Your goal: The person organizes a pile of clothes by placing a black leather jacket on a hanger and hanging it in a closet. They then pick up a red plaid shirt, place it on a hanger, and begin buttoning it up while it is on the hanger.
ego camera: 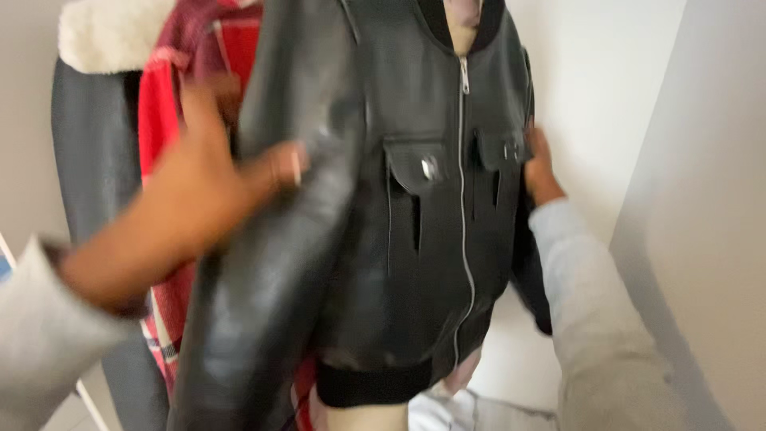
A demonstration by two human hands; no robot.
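Two hands on black leather jacket (431,207) | left hand (199,191) grip grasping sleeve | right hand (541,172) grip unclear, at jacket's edge

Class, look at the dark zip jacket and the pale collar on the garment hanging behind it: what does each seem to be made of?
Dark jacket: probably leather or a lookalike; smooth, slightly glossy, with soft highlights on the sleeve the left hand grips. Its zip looks metal, silvery and shiny. Pale collar: fleece or shearling-like, nubbly and matt.
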